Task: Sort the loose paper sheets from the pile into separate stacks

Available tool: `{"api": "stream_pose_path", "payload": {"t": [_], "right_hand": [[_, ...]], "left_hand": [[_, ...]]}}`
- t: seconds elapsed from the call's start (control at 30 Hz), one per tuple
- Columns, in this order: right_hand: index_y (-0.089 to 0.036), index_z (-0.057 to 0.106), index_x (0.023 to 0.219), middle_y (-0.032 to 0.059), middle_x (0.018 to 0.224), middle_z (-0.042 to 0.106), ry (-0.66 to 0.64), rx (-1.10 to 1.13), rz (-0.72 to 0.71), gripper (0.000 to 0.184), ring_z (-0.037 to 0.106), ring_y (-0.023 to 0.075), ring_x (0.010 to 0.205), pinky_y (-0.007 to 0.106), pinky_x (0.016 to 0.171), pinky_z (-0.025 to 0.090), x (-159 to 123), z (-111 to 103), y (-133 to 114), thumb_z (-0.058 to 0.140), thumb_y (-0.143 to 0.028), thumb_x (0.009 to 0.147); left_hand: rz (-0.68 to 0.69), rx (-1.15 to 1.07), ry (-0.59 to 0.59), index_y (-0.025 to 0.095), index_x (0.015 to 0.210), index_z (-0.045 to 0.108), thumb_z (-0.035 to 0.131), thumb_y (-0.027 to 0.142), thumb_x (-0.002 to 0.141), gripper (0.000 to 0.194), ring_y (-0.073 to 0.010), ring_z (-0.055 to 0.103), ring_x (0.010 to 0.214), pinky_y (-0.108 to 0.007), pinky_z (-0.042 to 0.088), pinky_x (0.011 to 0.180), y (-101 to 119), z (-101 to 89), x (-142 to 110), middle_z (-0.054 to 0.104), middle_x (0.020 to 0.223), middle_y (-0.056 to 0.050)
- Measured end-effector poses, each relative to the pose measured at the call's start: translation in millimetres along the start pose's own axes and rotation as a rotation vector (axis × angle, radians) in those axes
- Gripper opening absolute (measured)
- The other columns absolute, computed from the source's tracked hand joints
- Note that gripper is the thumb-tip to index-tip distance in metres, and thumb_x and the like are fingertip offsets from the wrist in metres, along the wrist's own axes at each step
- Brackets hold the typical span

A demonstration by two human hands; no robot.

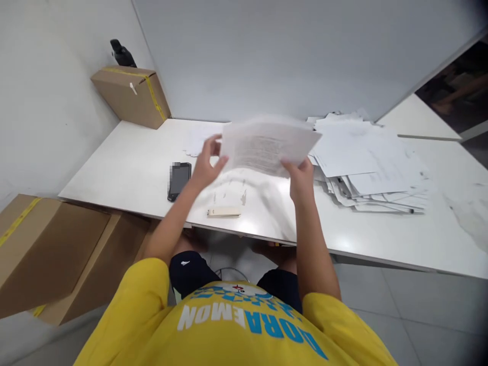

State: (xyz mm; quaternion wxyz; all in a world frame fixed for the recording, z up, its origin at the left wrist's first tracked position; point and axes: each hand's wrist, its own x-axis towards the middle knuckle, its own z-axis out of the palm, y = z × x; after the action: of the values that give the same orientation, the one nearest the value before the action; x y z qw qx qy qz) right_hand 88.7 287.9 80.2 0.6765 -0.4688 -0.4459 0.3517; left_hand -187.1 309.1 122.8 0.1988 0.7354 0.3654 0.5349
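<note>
Right grip (301, 179) is clamped on the printed paper (263, 147), thumb across its front near the lower right corner and fingers behind; left grip (205, 168) is curved at the left edge, thumb and fingertips somewhat apart, and I can't tell from my feed whether it pinches or merely steadies. Beneath both runs the white worktop (125, 178), glossy enough that I'd expect loose sheets to slide on it. Next in size, the untidy paper pile (358, 152) sits to the right, its edges jutting unevenly; I'd treat it as prone to slipping. The printed paper itself is up above the worktop, between the hands and left of the pile's bulk. It bows along its length, so I judge it light, limp and easy to crease or tear; blur hides whether it is one sheet or several. I'd take it by opposite side edges, lightly, thumbs in front. Smaller are the dark handheld device (180, 180) by the left forearm and, least of all, a cream-coloured object (223, 212) near the front edge.
</note>
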Motion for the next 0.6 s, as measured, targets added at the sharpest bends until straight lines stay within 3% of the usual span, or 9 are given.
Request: {"api": "stream_pose_path", "payload": {"t": [0.13, 0.2, 0.27, 0.33, 0.4, 0.5, 0.6], "right_hand": [[-0.02, 0.067, 0.098, 0.005, 0.096, 0.071, 0.184, -0.039, 0.159, 0.04, 0.066, 0.023, 0.093, 0.047, 0.092, 0.051, -89, -69, -9, 0.08, -0.037, 0.063], [-0.02, 0.067, 0.097, 0.0054, 0.096, 0.071, 0.285, -0.053, 0.189, 0.043, 0.066, 0.024, 0.094, 0.048, 0.093, 0.051, -124, -102, -4, 0.082, -0.038, 0.061], [-0.019, 0.067, 0.099, 0.0048, 0.097, 0.071, 0.352, -0.077, 0.186, 0.046, 0.066, 0.0242, 0.097, 0.048, 0.097, 0.049, -148, -131, 0, 0.083, -0.037, 0.06], [-0.019, 0.067, 0.1, 0.0042, 0.098, 0.071, 0.401, -0.116, 0.184, 0.048, 0.065, 0.0239, 0.099, 0.048, 0.101, 0.046, -160, -154, 1, 0.085, -0.037, 0.059], [-0.018, 0.067, 0.098, 0.004, 0.097, 0.07, 0.425, -0.152, 0.195, 0.048, 0.065, 0.0236, 0.098, 0.048, 0.102, 0.045, -162, -168, -1, 0.085, -0.038, 0.058], [-0.019, 0.065, 0.103, 0.0031, 0.097, 0.071, 0.402, -0.147, 0.188, 0.054, 0.065, 0.0228, 0.098, 0.049, 0.104, 0.044, -158, -174, -2, 0.085, -0.038, 0.057], [-0.02, 0.062, 0.11, 0.0035, 0.101, 0.071, 0.368, -0.138, 0.156, 0.06, 0.064, 0.0227, 0.103, 0.048, 0.107, 0.042, -155, -169, 2, 0.085, -0.038, 0.057]], "left_hand": [[-0.035, -0.013, -0.082, 0.021, 0.121, 0.057, 0.047, 0.049, 0.099, 0.037, -0.0182, 0.066, 0.094, -0.03, 0.055, 0.083, 62, 60.3, -84, 0.066, 0.103, -0.008], [-0.031, -0.072, -0.054, 0.02, 0.111, 0.059, 0.043, 0.041, 0.101, 0.028, -0.0172, 0.066, 0.089, -0.029, 0.055, 0.079, 79, 90.6, -118, 0.067, 0.096, -0.007], [0.066, -0.131, -0.055, 0.021, 0.111, 0.059, 0.042, 0.036, 0.102, 0.025, -0.0177, 0.067, 0.089, -0.031, 0.055, 0.079, 87, 116.7, -138, 0.068, 0.095, -0.007], [0.195, -0.196, -0.082, 0.023, 0.11, 0.06, 0.04, 0.033, 0.102, 0.023, -0.0182, 0.068, 0.091, -0.033, 0.055, 0.081, 88, 136.9, -145, 0.069, 0.096, -0.007], [0.208, -0.254, -0.086, 0.024, 0.111, 0.059, 0.039, 0.034, 0.103, 0.024, -0.0187, 0.067, 0.097, -0.036, 0.054, 0.086, 86, 150.7, -142, 0.07, 0.099, -0.007], [0.016, -0.307, -0.1, 0.022, 0.124, 0.053, 0.043, 0.044, 0.101, 0.034, -0.0209, 0.064, 0.11, -0.04, 0.05, 0.099, 81, 161.0, -133, 0.067, 0.111, -0.01], [-0.193, -0.315, -0.196, 0.022, 0.136, 0.045, 0.046, 0.051, 0.098, 0.048, -0.0245, 0.057, 0.124, -0.044, 0.042, 0.11, 78, 163.6, -127, 0.062, 0.125, -0.012]]}}
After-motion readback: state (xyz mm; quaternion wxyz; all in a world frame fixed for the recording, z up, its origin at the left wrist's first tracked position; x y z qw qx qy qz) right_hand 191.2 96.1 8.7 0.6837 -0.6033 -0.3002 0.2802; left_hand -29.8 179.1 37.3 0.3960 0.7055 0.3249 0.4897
